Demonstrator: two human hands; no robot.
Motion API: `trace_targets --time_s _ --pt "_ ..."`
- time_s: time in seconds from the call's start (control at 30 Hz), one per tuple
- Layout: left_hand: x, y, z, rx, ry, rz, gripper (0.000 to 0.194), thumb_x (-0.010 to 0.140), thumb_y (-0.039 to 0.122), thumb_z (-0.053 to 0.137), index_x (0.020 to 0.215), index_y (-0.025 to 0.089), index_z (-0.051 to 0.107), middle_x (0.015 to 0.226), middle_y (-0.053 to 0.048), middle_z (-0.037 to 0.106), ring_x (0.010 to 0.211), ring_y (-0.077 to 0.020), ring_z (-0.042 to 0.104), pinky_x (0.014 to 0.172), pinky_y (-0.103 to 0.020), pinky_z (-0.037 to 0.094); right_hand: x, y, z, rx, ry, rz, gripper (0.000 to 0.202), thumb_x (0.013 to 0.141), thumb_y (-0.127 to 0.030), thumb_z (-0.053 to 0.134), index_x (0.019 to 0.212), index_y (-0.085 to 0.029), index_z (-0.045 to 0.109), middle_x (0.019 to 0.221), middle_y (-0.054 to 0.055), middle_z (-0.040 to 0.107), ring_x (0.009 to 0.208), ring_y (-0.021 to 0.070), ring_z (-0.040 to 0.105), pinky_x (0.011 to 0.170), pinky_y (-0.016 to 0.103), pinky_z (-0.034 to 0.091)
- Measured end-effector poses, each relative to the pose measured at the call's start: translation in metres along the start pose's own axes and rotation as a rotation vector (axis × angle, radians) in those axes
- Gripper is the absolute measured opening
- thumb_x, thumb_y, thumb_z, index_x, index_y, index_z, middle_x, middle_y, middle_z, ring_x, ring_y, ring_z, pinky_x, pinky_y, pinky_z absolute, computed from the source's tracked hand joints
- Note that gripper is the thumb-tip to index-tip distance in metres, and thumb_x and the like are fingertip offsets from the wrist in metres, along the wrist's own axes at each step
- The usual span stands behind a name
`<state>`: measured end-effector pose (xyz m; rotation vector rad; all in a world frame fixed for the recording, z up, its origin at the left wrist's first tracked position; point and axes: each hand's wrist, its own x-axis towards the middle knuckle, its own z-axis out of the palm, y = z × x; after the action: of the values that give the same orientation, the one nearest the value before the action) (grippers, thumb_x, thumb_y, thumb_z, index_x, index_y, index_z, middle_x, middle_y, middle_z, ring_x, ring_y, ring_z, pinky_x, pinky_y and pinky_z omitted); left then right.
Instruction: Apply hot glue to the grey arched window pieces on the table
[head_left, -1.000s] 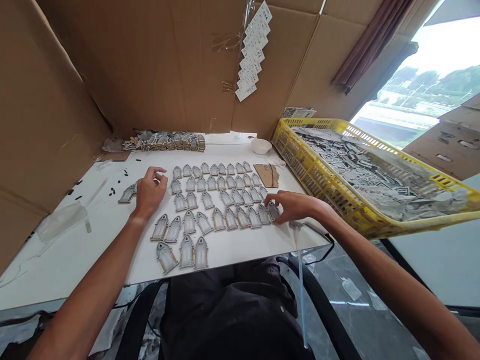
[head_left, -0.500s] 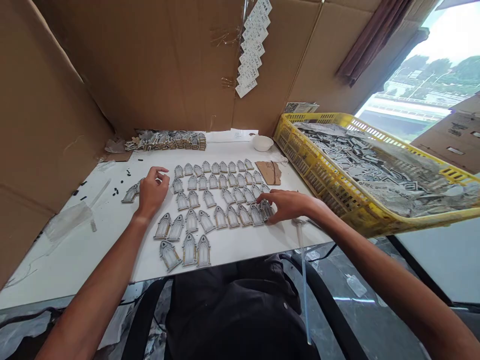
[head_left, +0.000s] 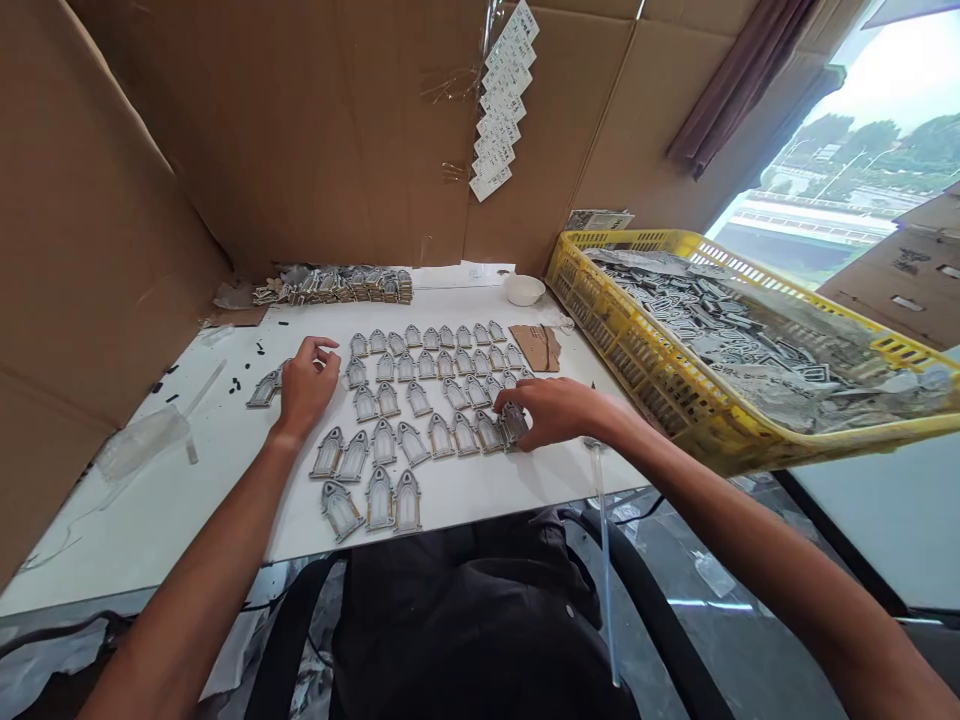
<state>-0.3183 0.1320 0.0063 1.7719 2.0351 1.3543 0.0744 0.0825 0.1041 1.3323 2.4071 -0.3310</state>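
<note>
Small grey arch-shaped window frames (head_left: pixel 379 498) with pale centres and tan edges lie in uneven rows across the white table (head_left: pixel 480 490). My right hand (head_left: pixel 555 408) is closed around one or more arch-shaped frames (head_left: pixel 514 425) at the right end of a lower row, thumb on the near side and fingers on the far side. Left of the rows, my left hand (head_left: pixel 309 385) hovers or rests with fingers bent and apart, and nothing shows in it. Just beside it lie a few more arch-shaped frames (head_left: pixel 264 390), partly hidden by the hand.
A yellow crate (head_left: pixel 637 340) full of grey parts stands at the right. Along the back are a pile of frames (head_left: pixel 345 284), a white bowl (head_left: pixel 525 289) and a cardboard scrap (head_left: pixel 536 347). A clear-handled tool (head_left: pixel 604 560) overhangs the front edge. Black bits (head_left: pixel 236 384) lie left.
My right hand has slid left along the lower row with the frame it holds, which now sits where the row's last loose frame lay. My left hand has hardly moved.
</note>
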Motion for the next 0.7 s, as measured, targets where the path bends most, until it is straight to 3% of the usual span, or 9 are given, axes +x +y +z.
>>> trace_targets --time_s 0.3,0.7 --pt "-0.001 0.002 -0.001 -0.005 -0.007 -0.014 0.020 0.090 0.025 0.060 0.108 0.026 0.070 0.079 0.001 0.069 0.062 -0.0208 0.065 0.065 -0.032 0.047 0.011 -0.007 0.013 -0.051 -0.036 0.009 0.073 0.085 -0.046 0.090 0.153 -0.031 0.068 0.141 0.012 0.078 0.126 0.0376 0.077 0.091 0.040 0.057" --pt "-0.001 0.001 0.000 0.000 -0.011 0.004 0.020 0.091 0.025 0.059 0.108 0.025 0.070 0.078 0.002 0.067 0.060 -0.0198 0.062 0.067 -0.033 0.047 0.020 -0.032 -0.005 -0.062 0.020 -0.066 0.070 0.085 -0.037 0.087 0.153 -0.032 0.070 0.135 0.013 0.080 0.124 0.0386 0.077 0.093 0.042 0.057"
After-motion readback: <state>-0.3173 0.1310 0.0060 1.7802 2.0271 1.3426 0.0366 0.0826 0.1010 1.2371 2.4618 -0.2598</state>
